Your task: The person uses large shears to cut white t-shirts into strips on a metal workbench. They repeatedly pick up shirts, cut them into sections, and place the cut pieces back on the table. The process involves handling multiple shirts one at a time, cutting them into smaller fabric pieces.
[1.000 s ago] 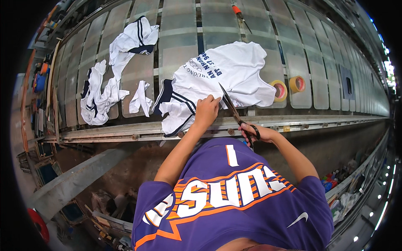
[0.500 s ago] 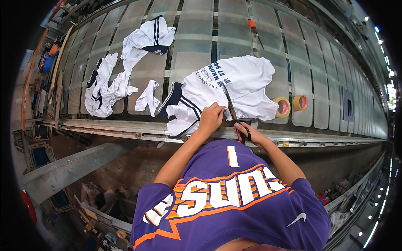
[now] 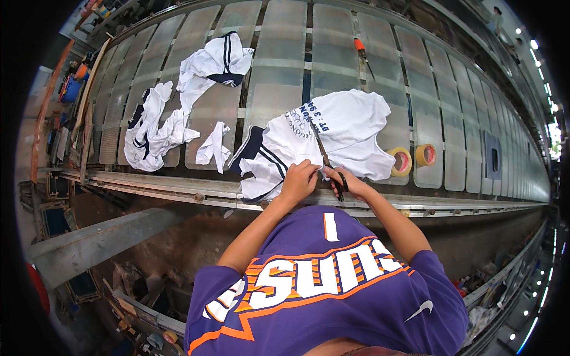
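My left hand (image 3: 300, 181) pinches the lower edge of a white shirt (image 3: 362, 136) with navy striped trim and dark printing, spread on the slatted table (image 3: 276, 71). Just to its right, my right hand (image 3: 349, 185) grips the handles of long black scissors (image 3: 322, 153), whose blades point away from me and lie across the shirt, partly into the fabric. Left of the shirt are a narrow white scrap (image 3: 211, 145), a crumpled piece (image 3: 154, 139) and a navy-trimmed piece (image 3: 211, 62) farther back.
Two tape rolls (image 3: 426, 154) sit right of the shirt. An orange-handled tool (image 3: 360, 48) lies at the back, and a dark plate (image 3: 491, 163) farther right. A metal rail (image 3: 148, 184) runs along the near edge; a beam (image 3: 107, 234) is below.
The view has shifted, so the table appears lower. My right hand and the scissors have moved forward into the shirt, closer to my left hand, which still pinches the fabric.
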Demonstrator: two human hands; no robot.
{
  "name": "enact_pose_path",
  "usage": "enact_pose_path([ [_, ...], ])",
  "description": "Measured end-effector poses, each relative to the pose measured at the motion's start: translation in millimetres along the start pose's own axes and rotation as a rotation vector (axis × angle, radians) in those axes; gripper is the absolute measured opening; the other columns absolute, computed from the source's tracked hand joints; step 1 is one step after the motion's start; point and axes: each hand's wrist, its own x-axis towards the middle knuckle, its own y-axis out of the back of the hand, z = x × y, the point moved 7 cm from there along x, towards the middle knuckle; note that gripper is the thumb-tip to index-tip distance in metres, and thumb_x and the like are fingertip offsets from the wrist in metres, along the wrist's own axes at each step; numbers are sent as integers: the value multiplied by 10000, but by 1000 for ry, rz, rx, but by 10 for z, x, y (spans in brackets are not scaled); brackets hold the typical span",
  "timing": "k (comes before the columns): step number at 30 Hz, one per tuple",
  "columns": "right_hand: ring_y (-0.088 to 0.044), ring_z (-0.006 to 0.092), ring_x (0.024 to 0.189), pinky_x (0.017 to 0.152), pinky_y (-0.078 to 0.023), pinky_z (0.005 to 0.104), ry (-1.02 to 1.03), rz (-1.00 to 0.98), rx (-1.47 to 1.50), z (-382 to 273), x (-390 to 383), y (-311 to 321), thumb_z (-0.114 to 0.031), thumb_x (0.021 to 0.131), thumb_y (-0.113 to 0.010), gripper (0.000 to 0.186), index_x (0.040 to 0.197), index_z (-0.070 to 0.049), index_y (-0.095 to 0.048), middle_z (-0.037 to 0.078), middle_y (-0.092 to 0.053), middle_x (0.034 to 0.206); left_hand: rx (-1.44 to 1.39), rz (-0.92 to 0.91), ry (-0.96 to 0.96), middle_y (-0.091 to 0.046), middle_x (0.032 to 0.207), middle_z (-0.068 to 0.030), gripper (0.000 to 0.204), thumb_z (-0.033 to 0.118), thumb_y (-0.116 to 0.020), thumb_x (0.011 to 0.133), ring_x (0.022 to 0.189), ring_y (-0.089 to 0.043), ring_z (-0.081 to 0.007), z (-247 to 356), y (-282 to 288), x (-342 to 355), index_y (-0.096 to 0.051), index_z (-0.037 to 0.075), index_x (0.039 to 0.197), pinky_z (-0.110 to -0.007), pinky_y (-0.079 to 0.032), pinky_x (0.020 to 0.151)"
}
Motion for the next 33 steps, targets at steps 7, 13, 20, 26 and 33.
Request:
enact_pose_path([
  [7,-521,109,578,517,-452,270,53,8,11,-13,-8,-94,-592,865,-644,587,983,-27,-532,7,-497,703,-42,106,36,-569,732,-109,131,29,-625,794,639,-573,-299,21,191,-40,-699,44,901,-400,-421,578],
  [13,-525,93,639,540,-443,251,-29,-118,-3,-6,22,-72,-775,836,-488,731,1048,-76,-492,-4,-482,741,-63,56,34,-567,730,-103,123,34,-626,785,648,-566,-297,103,188,-85,-699,49,883,-390,-412,591],
  [20,-516,97,581,499,-436,250,29,-24,23,-191,204,-13,-714,828,-579,644,915,-78,-530,-8,-487,680,-54,23,-4,-555,719,-91,106,49,-630,781,655,-556,-290,137,214,-141,-692,68,864,-379,-404,612],
  [26,-473,103,567,508,-424,255,83,-30,7,-255,305,-21,-628,894,-568,578,974,-56,-553,-7,-468,697,-72,53,33,-565,727,-72,100,64,-632,782,651,-560,-273,85,243,-250,-692,81,860,-372,-411,626],
  [33,-498,101,533,487,-426,244,113,40,12,-387,506,95,-622,843,-641,602,912,-29,-560,3,-491,661,-97,50,18,-554,689,-104,112,37,-632,768,646,-576,-295,156,347,-293,-706,57,850,-379,-434,596],
])
